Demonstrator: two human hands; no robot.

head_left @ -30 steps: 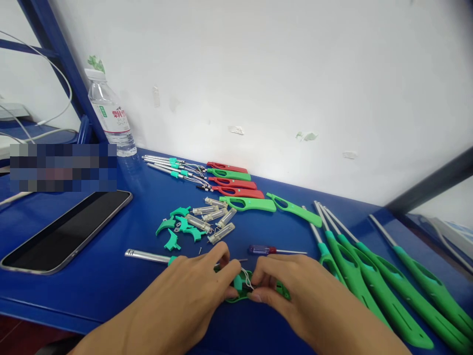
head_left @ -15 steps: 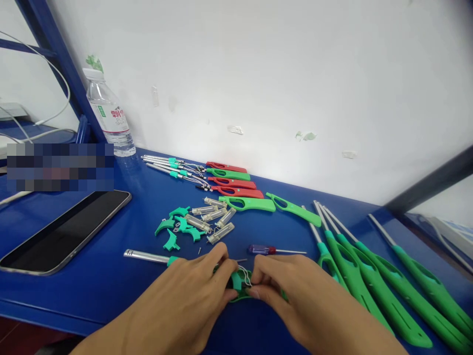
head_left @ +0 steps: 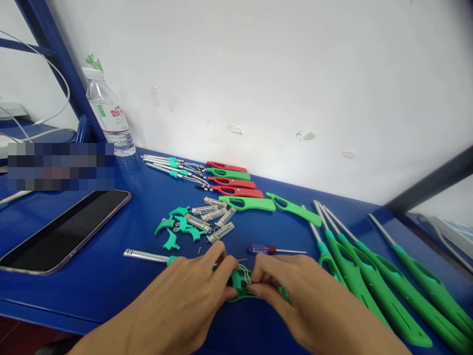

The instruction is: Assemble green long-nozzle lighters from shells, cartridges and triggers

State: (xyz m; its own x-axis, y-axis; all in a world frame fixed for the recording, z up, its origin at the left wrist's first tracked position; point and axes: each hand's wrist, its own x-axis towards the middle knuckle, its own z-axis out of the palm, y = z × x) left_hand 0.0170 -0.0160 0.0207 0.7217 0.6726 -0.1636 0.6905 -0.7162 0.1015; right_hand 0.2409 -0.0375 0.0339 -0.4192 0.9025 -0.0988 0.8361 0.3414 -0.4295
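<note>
At the lower centre of the frame I see my left hand (head_left: 185,303) and right hand (head_left: 299,291) pinching a half-open green lighter body (head_left: 246,291), fingertips closed on its teal trigger and white wires, close to the near edge of the blue surface (head_left: 111,276). Its metal tube (head_left: 146,256) runs left. A small screwdriver (head_left: 273,250) lies just beyond my right hand; assembled green lighters (head_left: 369,281) crowd the right. Bare surface lies between my left hand and the tablet (head_left: 62,231) at left.
</note>
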